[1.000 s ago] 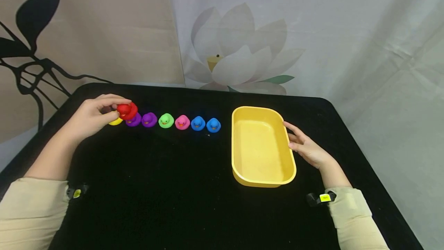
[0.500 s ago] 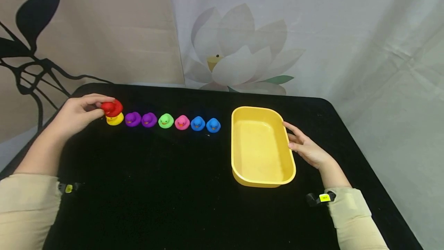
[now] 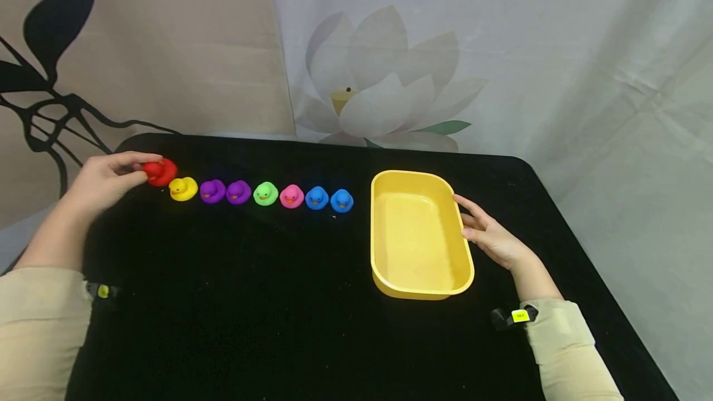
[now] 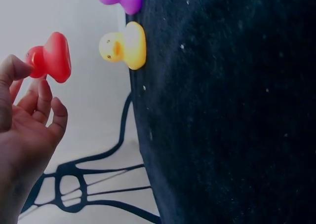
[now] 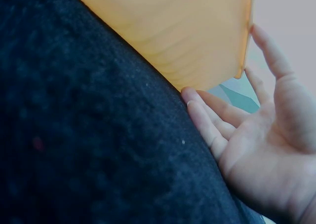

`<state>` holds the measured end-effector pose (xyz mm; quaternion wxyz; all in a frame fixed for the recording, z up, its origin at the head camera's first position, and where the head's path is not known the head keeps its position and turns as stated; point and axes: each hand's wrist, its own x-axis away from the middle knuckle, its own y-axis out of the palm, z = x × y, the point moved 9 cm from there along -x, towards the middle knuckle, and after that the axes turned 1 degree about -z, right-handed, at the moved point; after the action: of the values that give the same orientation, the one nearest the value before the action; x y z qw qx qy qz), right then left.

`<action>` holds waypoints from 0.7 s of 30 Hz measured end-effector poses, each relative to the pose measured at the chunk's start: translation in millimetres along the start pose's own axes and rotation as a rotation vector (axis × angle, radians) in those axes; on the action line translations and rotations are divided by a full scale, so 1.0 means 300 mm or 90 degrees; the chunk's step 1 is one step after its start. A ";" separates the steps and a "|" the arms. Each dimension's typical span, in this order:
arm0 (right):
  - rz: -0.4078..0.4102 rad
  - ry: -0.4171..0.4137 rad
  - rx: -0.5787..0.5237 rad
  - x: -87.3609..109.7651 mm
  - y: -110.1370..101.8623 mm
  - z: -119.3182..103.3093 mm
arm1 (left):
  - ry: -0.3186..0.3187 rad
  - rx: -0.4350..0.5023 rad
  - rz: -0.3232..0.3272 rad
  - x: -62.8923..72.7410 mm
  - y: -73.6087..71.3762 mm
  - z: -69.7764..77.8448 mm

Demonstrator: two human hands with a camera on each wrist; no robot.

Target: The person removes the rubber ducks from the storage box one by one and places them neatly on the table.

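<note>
At the far left of the head view my left hand (image 3: 100, 181) pinches a red rubber duck (image 3: 161, 172) between thumb and fingers. The left wrist view shows that red duck (image 4: 55, 58) held clear of the black tabletop. Just to its right a yellow rubber duck (image 3: 183, 189) stands on the table. My right hand (image 3: 496, 234) touches the right side of a yellow plastic bin (image 3: 376, 228), which holds nothing. In the right wrist view the thumb meets the bin's rim (image 5: 245, 41) and the relaxed fingers lie against its lower wall.
A row runs rightward from the yellow duck: two purple ducks (image 3: 238, 192), a green duck (image 3: 265, 194), a pink duck (image 3: 292, 197) and two blue ducks (image 3: 341, 201). They stand on the black table (image 3: 250, 302). A printed curtain (image 3: 223, 48) hangs behind.
My left hand has moved left with the red duck, from in front of the purple duck, past the yellow duck, to the row's left end. The right hand and bin stay put.
</note>
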<state>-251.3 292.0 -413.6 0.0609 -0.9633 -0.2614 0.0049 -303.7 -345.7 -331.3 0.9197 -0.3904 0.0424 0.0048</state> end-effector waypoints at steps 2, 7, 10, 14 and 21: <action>0.001 0.003 0.002 0.000 -0.001 0.000 | -0.015 0.005 -0.003 -0.006 0.001 -0.019; 0.001 0.005 0.004 0.001 -0.001 0.000 | -0.047 0.019 -0.010 -0.018 0.001 -0.059; 0.003 0.005 0.005 0.000 -0.002 0.000 | -0.064 0.031 -0.013 -0.021 -0.001 -0.077; 0.007 0.010 0.007 0.000 -0.003 0.002 | -0.078 0.044 -0.007 -0.028 -0.002 -0.098; 0.008 0.013 0.004 0.001 -0.004 0.006 | -0.122 0.077 -0.014 -0.043 0.005 -0.156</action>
<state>-251.8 293.3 -415.4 0.0665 -0.9647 -0.2550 -0.0038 -319.9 -378.0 -363.9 0.9414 -0.3323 -0.0500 0.0299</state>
